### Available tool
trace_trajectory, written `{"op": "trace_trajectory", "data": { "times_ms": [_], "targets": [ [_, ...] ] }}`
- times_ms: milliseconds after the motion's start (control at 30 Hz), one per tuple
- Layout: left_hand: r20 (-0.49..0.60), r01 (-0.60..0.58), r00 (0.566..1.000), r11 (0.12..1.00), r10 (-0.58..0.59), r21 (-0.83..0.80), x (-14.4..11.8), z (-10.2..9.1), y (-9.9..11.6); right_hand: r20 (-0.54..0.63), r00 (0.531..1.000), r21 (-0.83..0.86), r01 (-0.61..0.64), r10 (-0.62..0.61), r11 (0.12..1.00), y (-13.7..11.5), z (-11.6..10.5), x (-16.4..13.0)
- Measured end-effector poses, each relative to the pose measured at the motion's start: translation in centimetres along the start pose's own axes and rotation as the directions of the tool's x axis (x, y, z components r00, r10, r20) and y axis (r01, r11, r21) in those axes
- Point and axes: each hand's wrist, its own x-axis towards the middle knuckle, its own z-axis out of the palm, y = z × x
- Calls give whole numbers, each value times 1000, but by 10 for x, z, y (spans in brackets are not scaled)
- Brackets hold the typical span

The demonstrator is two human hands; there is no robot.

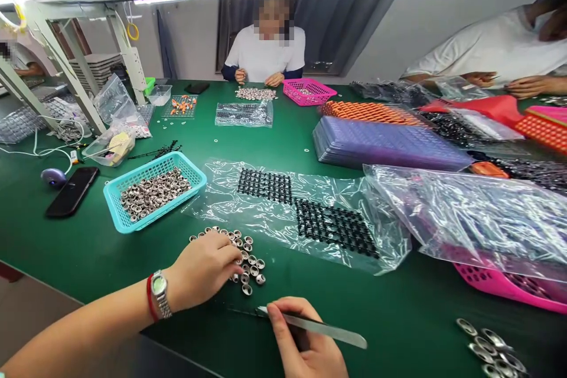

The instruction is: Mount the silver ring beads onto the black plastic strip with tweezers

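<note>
1. A green table point(398, 319) is carrying everything – a stack of purple trays point(381, 144) is lying far right of centre.
2. A clear plastic bag point(301, 212) with black gridded parts is lying in the middle, just beyond the hands.
3. A teal basket point(155, 189) of metal rings is sitting to the left.
4. The left hand point(204, 269) is resting fingers-down on a small pile of metal rings point(248, 260) – fingers curled loosely over them.
5. The right hand point(305, 342) is pinching steel tweezers point(323, 328), lying nearly flat near the table's front edge.
</note>
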Motion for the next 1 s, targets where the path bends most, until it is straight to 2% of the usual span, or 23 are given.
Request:
{"op": "trace_trajectory", "data": {
  "times_ms": [67, 167, 267, 467, 833, 1000],
  "targets": [
    [-33, -14, 999, 999, 12, -49, -18, 5, 11, 5, 999, -26, 50, -50, 998, 3, -1, 1],
    [-99, -38, 995, 969, 14, -243, -44, 22, 25, 7, 994, -40, 106, -106, 994, 2, -1, 1],
    [-87, 22, 994, 902, -66, -431, -58, 38, 32, 1, 990, -75, 143, -143, 987, -4, -1, 1],
    [13, 197, 973, 794, -232, -576, -56, 45, 33, -16, 977, -107, 211, -214, 972, -5, -3, 0],
    [96, 282, 953, 723, -287, -631, -53, 38, 33, -7, 976, -28, 215, -216, 976, -10, 1, 3],
    [102, 290, 945, 650, -311, -702, -50, 39, 34, -37, 989, -19, 141, -142, 990, -6, 1, 5]
  ]
}}
